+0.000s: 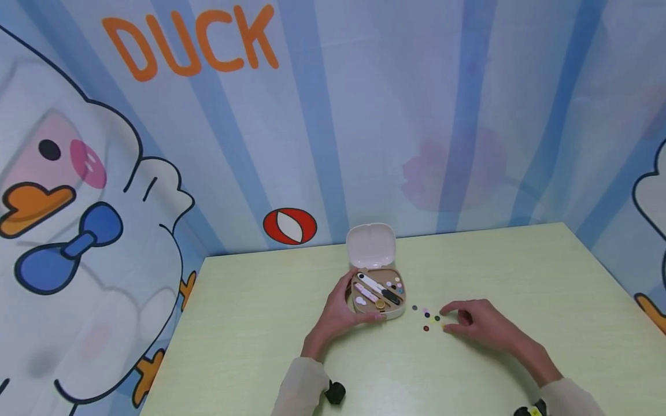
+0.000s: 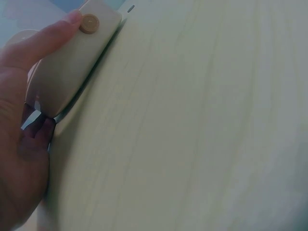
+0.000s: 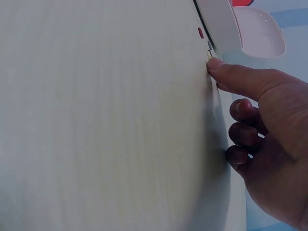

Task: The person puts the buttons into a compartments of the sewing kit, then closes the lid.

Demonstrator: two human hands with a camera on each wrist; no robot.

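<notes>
My left hand (image 1: 340, 309) grips a small beige sewing box (image 1: 395, 314), thumb along its front and fingers at its left side. The box's pale lid (image 1: 372, 245) stands open at the back. Inside are a white-and-black tool (image 1: 372, 283), a pinkish strip (image 1: 366, 292), a gold round piece (image 1: 380, 303) and several small buttons. In the left wrist view the thumb touches the box beside a round brown clasp (image 2: 89, 23). My right hand (image 1: 481, 325) is low over loose buttons (image 1: 427, 315), thumb and index finger apart, thumb tip by a yellowish button (image 3: 209, 54).
The loose buttons, among them a reddish one (image 1: 426, 328) and a grey one (image 1: 414, 307), lie on the pale wood-grain table (image 1: 250, 323) right of the box. A blue striped curtain (image 1: 359, 115) with duck drawings hangs behind the table's back edge.
</notes>
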